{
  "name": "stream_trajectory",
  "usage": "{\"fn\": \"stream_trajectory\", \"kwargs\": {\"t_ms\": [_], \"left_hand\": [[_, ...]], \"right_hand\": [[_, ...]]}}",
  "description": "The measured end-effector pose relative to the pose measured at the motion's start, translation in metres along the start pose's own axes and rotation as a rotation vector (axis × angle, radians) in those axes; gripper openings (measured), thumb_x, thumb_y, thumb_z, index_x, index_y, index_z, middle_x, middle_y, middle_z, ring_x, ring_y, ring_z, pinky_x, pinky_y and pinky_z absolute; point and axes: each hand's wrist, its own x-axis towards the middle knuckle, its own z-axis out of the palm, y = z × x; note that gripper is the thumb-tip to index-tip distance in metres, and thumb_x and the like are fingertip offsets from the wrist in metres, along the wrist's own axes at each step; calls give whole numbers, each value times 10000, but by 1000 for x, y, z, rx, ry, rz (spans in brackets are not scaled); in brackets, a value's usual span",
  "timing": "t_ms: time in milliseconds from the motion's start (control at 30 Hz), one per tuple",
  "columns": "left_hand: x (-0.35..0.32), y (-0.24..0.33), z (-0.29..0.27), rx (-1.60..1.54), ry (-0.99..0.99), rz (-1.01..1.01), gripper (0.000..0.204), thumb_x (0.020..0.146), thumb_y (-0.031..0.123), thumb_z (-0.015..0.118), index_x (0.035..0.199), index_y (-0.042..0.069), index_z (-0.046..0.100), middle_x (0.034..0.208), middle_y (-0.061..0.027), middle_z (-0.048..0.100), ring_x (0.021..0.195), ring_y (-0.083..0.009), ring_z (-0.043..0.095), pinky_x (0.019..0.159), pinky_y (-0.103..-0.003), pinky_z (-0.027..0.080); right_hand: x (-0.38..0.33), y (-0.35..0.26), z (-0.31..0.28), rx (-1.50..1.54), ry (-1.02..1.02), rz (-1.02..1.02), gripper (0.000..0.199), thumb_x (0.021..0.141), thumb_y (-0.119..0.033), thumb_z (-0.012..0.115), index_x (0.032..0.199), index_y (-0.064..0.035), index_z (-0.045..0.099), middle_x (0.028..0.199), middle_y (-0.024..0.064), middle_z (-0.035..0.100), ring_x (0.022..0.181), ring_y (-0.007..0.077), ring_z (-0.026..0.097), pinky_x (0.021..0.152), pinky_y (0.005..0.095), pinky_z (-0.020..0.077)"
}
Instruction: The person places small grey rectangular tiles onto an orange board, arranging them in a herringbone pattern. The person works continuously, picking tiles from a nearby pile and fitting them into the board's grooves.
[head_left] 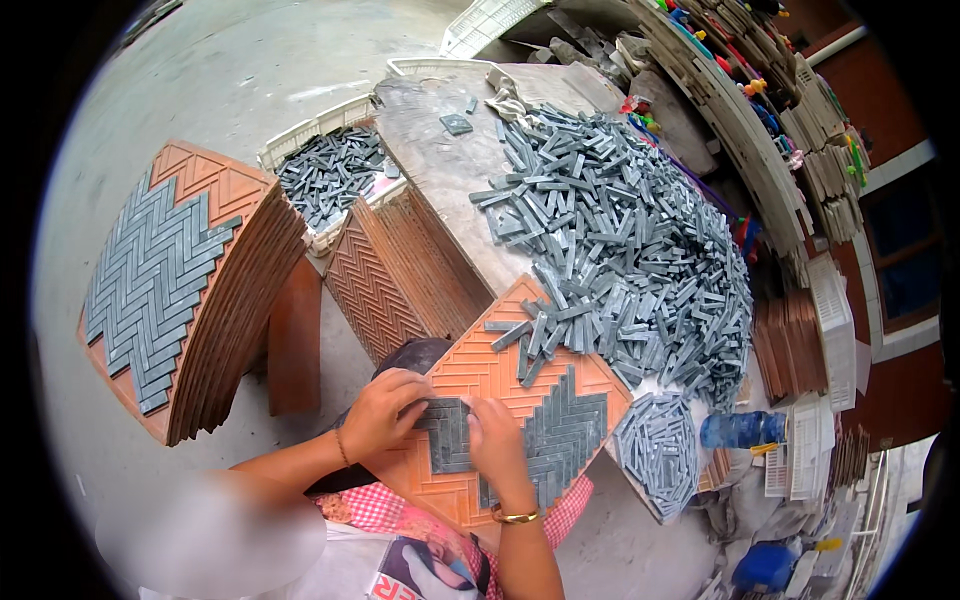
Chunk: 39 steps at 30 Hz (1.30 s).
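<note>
An orange herringbone mould tray (pixel 478 368) lies in front of me, partly filled with grey stone strips (pixel 560 432) set in a zigzag. My left hand (pixel 385 410) rests on the tray's left corner, fingertips pressing the strips there. My right hand (pixel 495 438), a gold bangle on its wrist, presses down on strips in the tray's middle. A few loose grey strips (pixel 530 335) lie on the tray's far end. Neither hand visibly holds a strip.
A big heap of grey strips (pixel 620 240) covers the table on the right. A stack of orange trays (pixel 235 300), the top one filled, stands at left. More trays (pixel 395 270) lean beside a white crate of strips (pixel 330 175). A finished sheet (pixel 658 450) lies at right.
</note>
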Motion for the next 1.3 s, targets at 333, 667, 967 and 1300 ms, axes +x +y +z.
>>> {"fn": "stream_trajectory", "kwargs": {"t_ms": [333,667,967,1300], "left_hand": [[9,3,0,-9,39,12,167,743,-1,651,905,34,632,929,-114,630,900,-299,599,803,-372,480],[6,-18,-23,16,112,-98,170,747,-24,649,909,25,637,929,-144,640,878,-321,612,783,-369,493],[4,-10,-3,-20,14,-71,183,746,38,685,924,52,643,929,-108,633,873,-297,606,771,-369,493],[6,-7,6,18,-17,-95,169,724,24,685,881,54,630,852,-95,576,823,-298,557,731,-374,472]], "right_hand": [[90,1,-10,-282,242,386,285,786,-137,705,973,-3,536,733,161,640,687,349,634,618,406,489],[55,7,-12,218,164,221,212,762,-53,706,937,-9,595,831,100,646,673,247,632,639,347,510],[45,0,-11,65,-120,-155,208,701,-23,701,890,-41,615,846,100,559,851,289,560,755,388,456],[44,1,1,158,-68,0,198,723,-15,691,907,-27,617,837,108,567,848,302,566,743,395,459]]}}
